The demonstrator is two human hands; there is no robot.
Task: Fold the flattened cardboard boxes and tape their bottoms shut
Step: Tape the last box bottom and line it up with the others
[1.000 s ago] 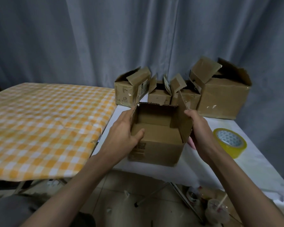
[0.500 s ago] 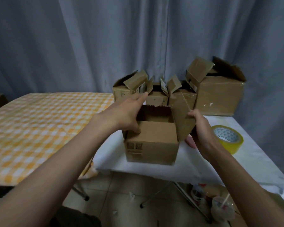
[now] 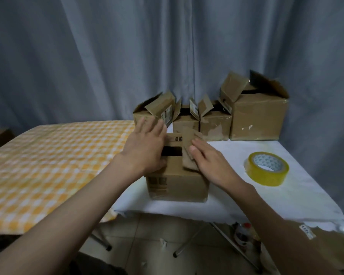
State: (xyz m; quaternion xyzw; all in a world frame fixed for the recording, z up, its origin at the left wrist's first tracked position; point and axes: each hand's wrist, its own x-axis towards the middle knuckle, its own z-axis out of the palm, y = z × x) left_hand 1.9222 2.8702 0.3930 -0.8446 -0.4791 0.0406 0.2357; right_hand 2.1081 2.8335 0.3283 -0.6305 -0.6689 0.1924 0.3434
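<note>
The box stands at the surface's near edge; its flaps, upright a second ago, now lie nearly shut under the flat, open left hand and right hand. Taping looks next; the tape waits nearby.

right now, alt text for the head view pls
Both hands, left hand and right hand, press the flaps of a small cardboard box down on a white-covered table. A yellow tape roll lies to the right, open boxes behind.
</note>
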